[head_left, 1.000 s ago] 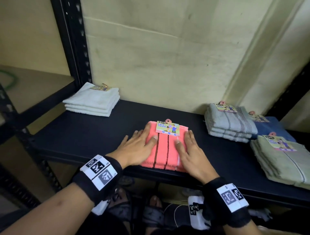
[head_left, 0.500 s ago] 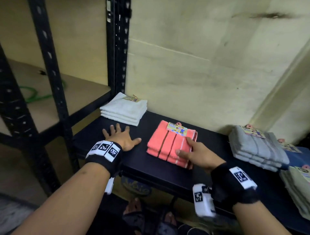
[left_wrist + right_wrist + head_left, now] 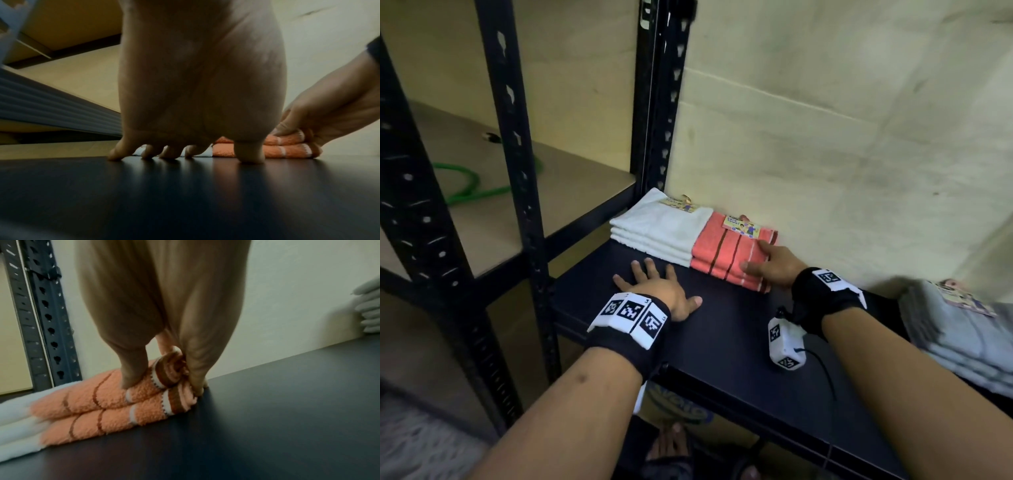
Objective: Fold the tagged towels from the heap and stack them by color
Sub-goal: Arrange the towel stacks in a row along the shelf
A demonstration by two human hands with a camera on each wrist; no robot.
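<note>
Dim, warm indoor light fills the shelving bay, falling brightest on the pale wall [image 3: 825, 120] and leaving the dark shelf [image 3: 722, 329] and the space beneath it in deep shadow, while the head view bows the black uprights [image 3: 513, 137] at its edges and smears the grey towels [image 3: 955, 329] at far right. From the left wrist the picture is dusky, the left hand [image 3: 197, 81] a soft, shadowed mass whose fingertips cast faint reflections on the glossy shelf top. The right wrist view is brighter but motion-blurred, with the white towels [image 3: 18, 423] and the grey stack streaked at the margins.
</note>
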